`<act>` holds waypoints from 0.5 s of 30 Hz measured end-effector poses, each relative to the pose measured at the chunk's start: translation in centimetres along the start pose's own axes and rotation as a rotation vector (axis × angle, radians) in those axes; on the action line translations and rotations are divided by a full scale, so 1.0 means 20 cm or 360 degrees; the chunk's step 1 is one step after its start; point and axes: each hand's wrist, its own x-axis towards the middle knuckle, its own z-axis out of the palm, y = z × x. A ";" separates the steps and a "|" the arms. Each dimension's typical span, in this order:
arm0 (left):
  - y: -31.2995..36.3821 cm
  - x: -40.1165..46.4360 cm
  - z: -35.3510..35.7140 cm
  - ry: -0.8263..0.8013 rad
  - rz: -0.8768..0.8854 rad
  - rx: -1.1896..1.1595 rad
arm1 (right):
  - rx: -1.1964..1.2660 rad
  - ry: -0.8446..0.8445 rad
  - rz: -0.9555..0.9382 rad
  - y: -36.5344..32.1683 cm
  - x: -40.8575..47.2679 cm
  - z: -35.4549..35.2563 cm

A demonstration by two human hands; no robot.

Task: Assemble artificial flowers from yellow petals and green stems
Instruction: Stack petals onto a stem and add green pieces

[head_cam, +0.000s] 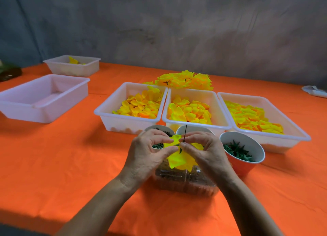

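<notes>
A half-built yellow flower with a green calyx at its centre hangs between my hands above a clear plastic box. My left hand pinches the petals at the flower's left edge. My right hand pinches the thin dark green stem, which sticks up out of the flower. Three white trays of loose yellow petals stand behind. A pile of finished yellow flowers lies beyond them.
Three paper cups sit just past my hands; the right one holds green calyx pieces, the left one small dark green parts. An empty white tray and a smaller tray with yellow petals stand at the left on the orange tablecloth.
</notes>
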 end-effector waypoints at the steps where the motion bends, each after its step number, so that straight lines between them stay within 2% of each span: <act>1: 0.00 0.00 0.01 -0.0032 -0.0003 0.0015 | 0.0031 -0.0014 -0.0011 0.01 0.00 0.00; 4: -0.01 0.00 0.04 -0.0064 -0.0002 0.0167 | -0.0039 -0.0010 -0.0061 0.02 0.00 -0.01; 15: -0.04 0.01 0.07 -0.0024 0.0010 0.0085 | -0.0003 0.0233 -0.0329 0.13 -0.01 0.06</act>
